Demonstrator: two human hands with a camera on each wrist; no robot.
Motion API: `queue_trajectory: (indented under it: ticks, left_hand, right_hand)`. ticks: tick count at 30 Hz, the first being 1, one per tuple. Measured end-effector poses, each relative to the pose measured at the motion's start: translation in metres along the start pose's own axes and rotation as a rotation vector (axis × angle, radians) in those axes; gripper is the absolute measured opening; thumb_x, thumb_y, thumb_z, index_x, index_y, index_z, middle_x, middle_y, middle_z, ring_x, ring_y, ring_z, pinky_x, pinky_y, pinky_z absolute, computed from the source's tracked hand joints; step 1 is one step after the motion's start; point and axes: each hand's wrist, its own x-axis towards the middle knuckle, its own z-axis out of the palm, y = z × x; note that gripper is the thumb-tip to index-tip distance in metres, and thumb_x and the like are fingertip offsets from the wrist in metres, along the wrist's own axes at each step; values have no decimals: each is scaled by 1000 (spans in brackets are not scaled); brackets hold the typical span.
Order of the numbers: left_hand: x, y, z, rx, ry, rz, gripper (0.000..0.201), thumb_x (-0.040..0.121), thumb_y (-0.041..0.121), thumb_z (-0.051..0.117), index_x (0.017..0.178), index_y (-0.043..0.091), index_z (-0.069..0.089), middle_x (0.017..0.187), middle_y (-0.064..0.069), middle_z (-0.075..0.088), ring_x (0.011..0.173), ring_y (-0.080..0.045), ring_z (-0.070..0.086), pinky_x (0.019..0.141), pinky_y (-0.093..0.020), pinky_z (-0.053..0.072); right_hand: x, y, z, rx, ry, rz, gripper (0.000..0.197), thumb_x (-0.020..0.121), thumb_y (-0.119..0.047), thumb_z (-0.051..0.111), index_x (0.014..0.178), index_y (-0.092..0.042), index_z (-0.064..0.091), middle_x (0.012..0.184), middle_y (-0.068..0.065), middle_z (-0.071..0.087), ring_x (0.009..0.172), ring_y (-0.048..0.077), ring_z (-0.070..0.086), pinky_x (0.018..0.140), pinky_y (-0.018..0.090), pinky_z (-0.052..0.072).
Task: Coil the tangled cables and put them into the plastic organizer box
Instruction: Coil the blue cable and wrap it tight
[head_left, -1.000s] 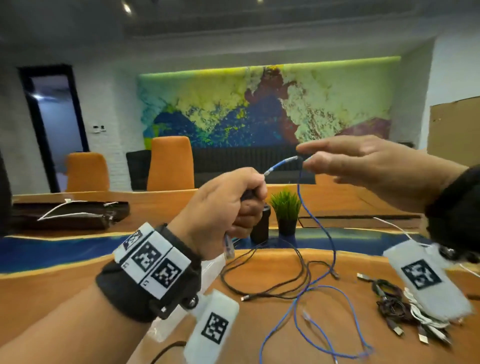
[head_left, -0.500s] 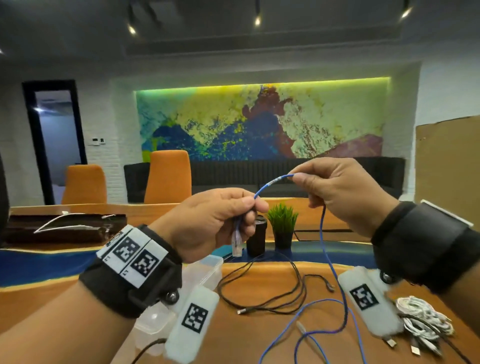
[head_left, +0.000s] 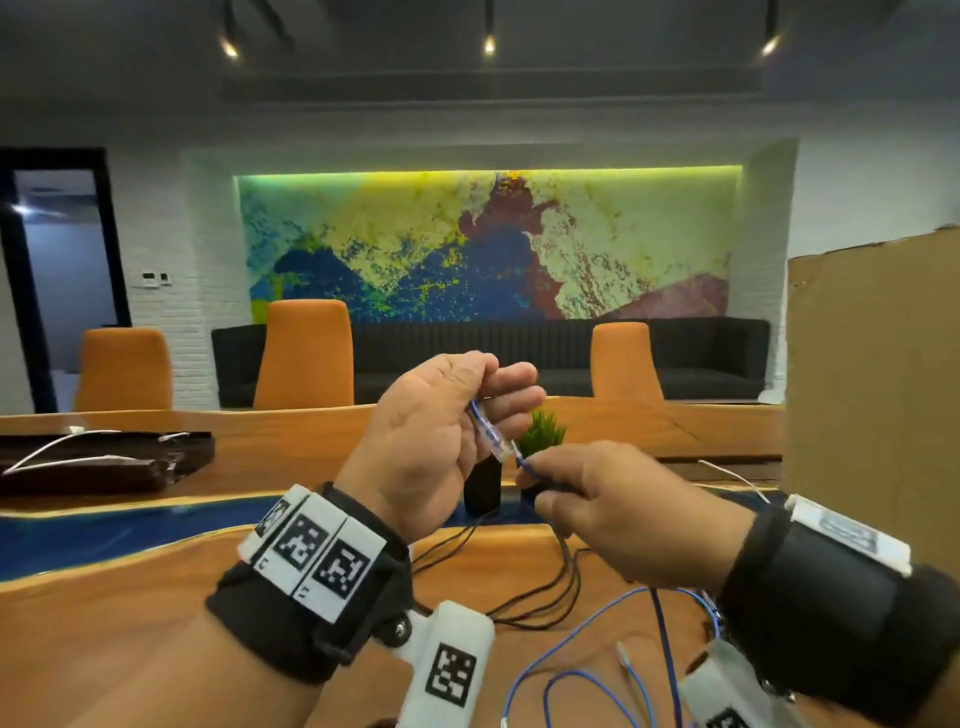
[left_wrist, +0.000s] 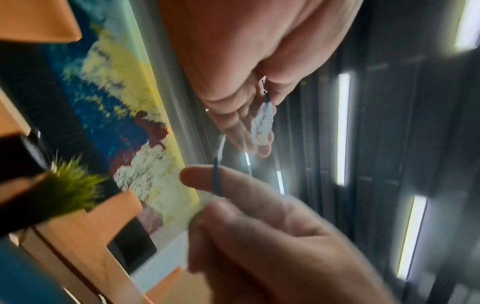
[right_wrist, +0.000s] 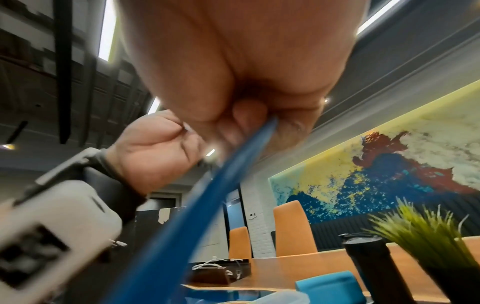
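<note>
My left hand (head_left: 441, 441) pinches the blue cable (head_left: 660, 618) plug end as coil anchor | right hand (head_left: 618, 509) grips cable to start the loop

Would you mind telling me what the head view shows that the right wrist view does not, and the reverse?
Only the head view shows the black cable lying loose on the table, and the clear plug in the left hand. Only the right wrist view shows a black bottle close beside the plant. Both show the right hand pinching the blue cable, and the plant.
</note>
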Motion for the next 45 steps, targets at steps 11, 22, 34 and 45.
queue_trajectory:
  ticks: [11, 22, 34, 45]
  left_hand:
    - [-7, -14, -9, 1434, -329, 529, 19, 105, 28, 46, 119, 23, 58, 87, 9, 66, 74, -2, 60, 63, -20, 47]
    - [-2, -5, -27, 2034, -466, 465, 36, 98, 47, 22, 107, 34, 54, 107, 18, 60, 98, -9, 53, 75, -36, 33]
    - [-38, 20, -6, 38, -486, -158, 29, 100, 29, 50, 97, 15, 76, 132, -20, 64, 73, -9, 60, 65, -22, 51]
    - [-27, -13, -12, 1315, -312, 452, 43, 101, 52, 27, 112, 24, 58, 90, 11, 66, 87, -6, 63, 72, -23, 53]
  right_hand:
    - [-12, -2, -31, -65, -124, 89, 16, 98, -24, 56, 92, -22, 71, 75, -3, 66, 59, -3, 56, 52, 11, 42]
    - [-7, 16, -47, -321, -127, 14, 18, 96, -29, 59, 107, -25, 73, 94, -14, 67, 85, 6, 60, 84, 26, 50]
    - [5, 27, -16, 108, 121, -109, 24, 102, -21, 48, 111, -18, 69, 100, -1, 68, 94, 11, 62, 89, 38, 51]
    - [-24, -19, -14, -393, -253, -212, 20, 98, -37, 53, 112, -27, 61, 102, -9, 63, 92, 8, 58, 82, 26, 51]
